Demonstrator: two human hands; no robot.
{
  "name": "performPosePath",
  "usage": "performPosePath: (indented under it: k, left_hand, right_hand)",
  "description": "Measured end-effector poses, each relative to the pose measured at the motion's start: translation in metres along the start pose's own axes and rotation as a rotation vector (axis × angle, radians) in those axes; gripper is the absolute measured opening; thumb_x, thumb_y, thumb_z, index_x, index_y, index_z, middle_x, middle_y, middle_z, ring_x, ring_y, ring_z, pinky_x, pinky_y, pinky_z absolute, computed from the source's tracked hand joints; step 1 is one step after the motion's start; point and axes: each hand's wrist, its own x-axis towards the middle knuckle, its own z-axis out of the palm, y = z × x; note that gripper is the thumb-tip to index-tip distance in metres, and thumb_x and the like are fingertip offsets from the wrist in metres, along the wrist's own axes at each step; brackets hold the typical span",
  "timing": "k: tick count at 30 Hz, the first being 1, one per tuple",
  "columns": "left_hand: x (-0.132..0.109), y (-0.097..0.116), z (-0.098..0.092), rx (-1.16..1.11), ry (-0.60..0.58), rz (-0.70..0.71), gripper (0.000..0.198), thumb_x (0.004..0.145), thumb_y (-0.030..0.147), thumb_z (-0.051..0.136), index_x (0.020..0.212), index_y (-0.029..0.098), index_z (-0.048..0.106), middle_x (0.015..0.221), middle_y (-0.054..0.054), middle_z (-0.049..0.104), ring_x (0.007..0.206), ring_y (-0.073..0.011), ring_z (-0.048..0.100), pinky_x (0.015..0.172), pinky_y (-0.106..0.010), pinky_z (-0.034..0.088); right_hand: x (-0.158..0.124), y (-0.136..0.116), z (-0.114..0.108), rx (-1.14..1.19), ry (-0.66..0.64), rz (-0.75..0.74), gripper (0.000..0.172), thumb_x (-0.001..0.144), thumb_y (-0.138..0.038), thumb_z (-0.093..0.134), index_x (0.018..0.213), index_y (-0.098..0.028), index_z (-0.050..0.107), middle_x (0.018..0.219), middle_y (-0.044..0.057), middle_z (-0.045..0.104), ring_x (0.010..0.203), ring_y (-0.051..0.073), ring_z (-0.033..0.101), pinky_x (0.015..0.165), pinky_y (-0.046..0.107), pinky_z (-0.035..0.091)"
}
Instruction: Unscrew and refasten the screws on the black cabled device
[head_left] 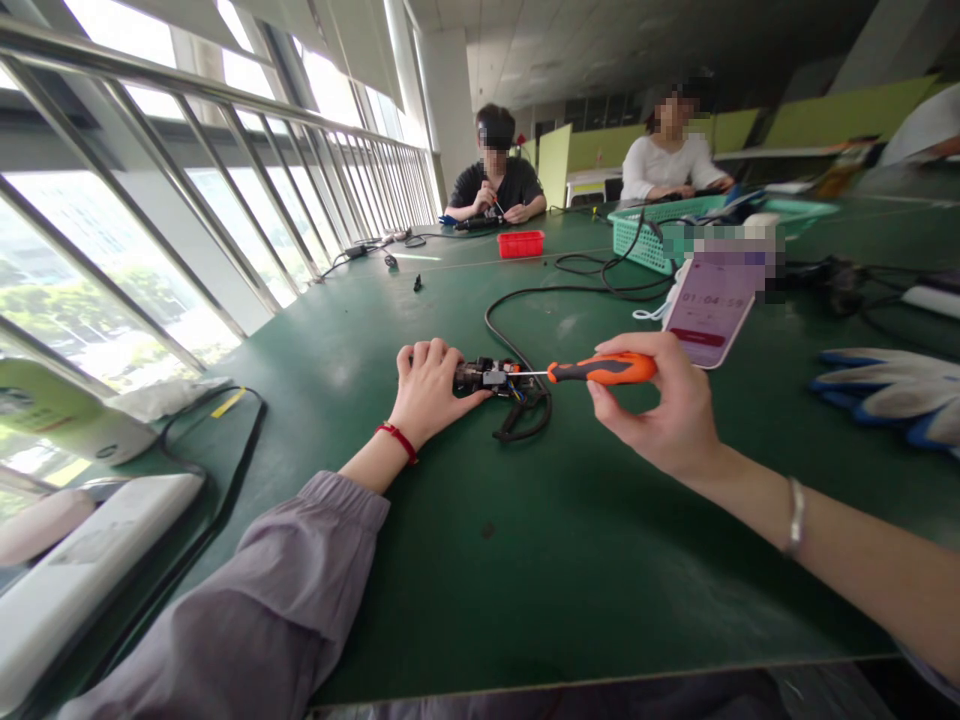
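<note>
Near the middle of the green table [600,560] lies a black device with its inner parts and small coloured wires exposed [491,377]. My left hand [429,392] is closed over its left end and presses it to the table. In my right hand [667,405], thumb and fingers pinch the orange and black handle of a screwdriver [604,370]. The thin shaft points left, and its tip meets the right end of the device, by the wires. Exactly what the tip touches is too small to tell. A black cable [534,432] loops beside the device.
A phone [712,300] with a timer stands right of centre, before a green basket [645,240] of cables. Gloves [892,390] lie right, a red tray [520,244] farther back. A bottle [67,415] and white box [97,570] are left. Two people sit across the table.
</note>
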Motion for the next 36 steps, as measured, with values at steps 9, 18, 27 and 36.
performPosePath:
  k: [9,18,27,36]
  left_hand:
    - [-0.0018,0.0075,-0.0025,-0.109,-0.070,0.075,0.054,0.075,0.069,0.051,0.090,0.017,0.050,0.093,-0.009,0.055,0.089,-0.0268,0.049,0.079,-0.039,0.039]
    - [-0.0010,0.0065,-0.0028,-0.199,-0.135,0.096,0.051,0.078,0.066,0.048,0.097,0.019,0.052,0.094,-0.007,0.061,0.088,-0.0245,0.055,0.077,-0.037,0.042]
    - [-0.0007,0.0048,-0.0021,-0.210,-0.131,0.146,0.050,0.079,0.063,0.050,0.101,0.018,0.055,0.095,-0.007,0.061,0.087,-0.0240,0.056,0.077,-0.036,0.044]
    - [-0.0021,0.0048,-0.0028,-0.197,-0.117,0.176,0.043,0.079,0.053,0.054,0.103,0.016,0.055,0.094,-0.007,0.061,0.087,-0.0233,0.056,0.078,-0.035,0.044]
  right_hand:
    - [-0.0017,0.0007,0.0015,0.026,-0.063,0.035,0.031,0.074,-0.013,0.062,0.101,-0.023,0.051,0.087,0.001,0.064,0.077,0.017,0.065,0.066,0.028,0.054]
    - [-0.0021,0.0003,0.0013,0.012,-0.067,0.071,0.028,0.074,-0.016,0.061,0.098,-0.025,0.051,0.078,0.000,0.062,0.074,0.018,0.064,0.065,0.029,0.053]
    - [-0.0008,-0.0009,-0.0021,0.076,-0.150,0.228,0.011,0.083,-0.025,0.052,0.094,-0.023,0.051,0.064,-0.003,0.058,0.050,0.011,0.055,0.049,0.023,0.044]
    - [-0.0008,0.0005,-0.0024,0.078,-0.055,0.169,0.025,0.079,-0.018,0.053,0.103,-0.022,0.051,0.077,0.000,0.059,0.067,0.015,0.060,0.059,0.026,0.048]
